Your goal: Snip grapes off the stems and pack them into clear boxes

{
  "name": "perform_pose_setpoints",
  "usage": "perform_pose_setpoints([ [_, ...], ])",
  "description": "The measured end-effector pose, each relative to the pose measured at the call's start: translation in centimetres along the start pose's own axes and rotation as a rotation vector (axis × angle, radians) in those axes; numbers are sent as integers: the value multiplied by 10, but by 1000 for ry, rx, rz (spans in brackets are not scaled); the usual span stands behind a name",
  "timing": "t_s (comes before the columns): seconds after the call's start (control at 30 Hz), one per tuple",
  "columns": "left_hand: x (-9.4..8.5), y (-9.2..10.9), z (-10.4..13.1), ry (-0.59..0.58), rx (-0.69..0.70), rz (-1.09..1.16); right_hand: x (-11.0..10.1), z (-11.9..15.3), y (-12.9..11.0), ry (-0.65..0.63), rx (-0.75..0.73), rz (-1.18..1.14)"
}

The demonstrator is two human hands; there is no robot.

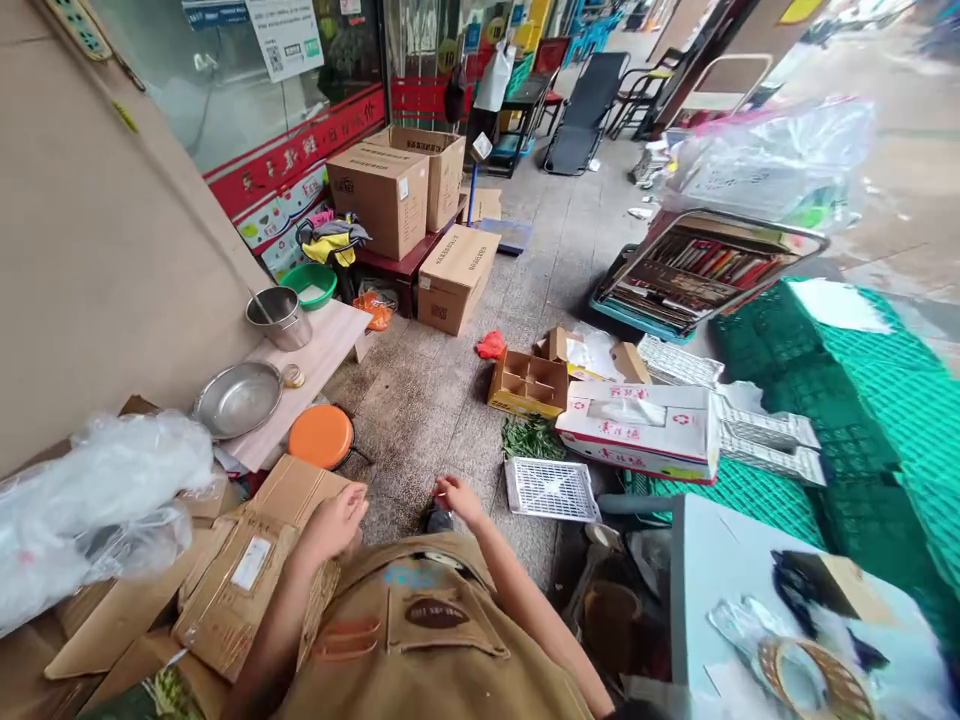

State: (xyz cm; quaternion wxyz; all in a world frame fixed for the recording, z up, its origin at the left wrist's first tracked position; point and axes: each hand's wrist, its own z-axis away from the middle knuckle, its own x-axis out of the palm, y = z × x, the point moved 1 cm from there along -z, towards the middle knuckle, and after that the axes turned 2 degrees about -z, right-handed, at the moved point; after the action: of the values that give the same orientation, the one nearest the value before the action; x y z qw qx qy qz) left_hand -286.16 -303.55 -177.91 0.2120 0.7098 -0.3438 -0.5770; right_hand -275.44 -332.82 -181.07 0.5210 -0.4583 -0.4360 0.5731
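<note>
My left hand [335, 521] hangs low in front of my brown apron [427, 640], fingers curled, just over the edge of a flattened cardboard box [247, 570]; it seems to hold nothing. My right hand [457, 497] is beside it, fingers pinched around something small that I cannot make out. Both hands hover over the grey paved floor. A white plastic grid basket [551, 488] lies just right of my right hand, with a heap of green leaves [531, 438] behind it.
An orange stool [321, 436], a steel pan [238, 398] and a steel pot [279, 318] sit left on a low board. Cardboard boxes [457, 275] stand ahead. A white carton [645, 428], green crates [825, 420] and a blue table [750, 590] fill the right.
</note>
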Motion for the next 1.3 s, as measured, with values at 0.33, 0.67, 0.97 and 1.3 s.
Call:
perform_pose_setpoints([
  [0.33,22,118,-220,-214,38,-27,-214,-114,-122,318,-34,-317],
  [0.67,-30,166,-491,-329,-28,-226,-246,-251,-235,425,105,-321],
  [0.97,-113,285,-740,-376,215,-424,-290,-305,-336,594,95,-517],
  [1.3,-24,421,-857,-538,202,-626,-339,-416,-368,554,74,-1052],
])
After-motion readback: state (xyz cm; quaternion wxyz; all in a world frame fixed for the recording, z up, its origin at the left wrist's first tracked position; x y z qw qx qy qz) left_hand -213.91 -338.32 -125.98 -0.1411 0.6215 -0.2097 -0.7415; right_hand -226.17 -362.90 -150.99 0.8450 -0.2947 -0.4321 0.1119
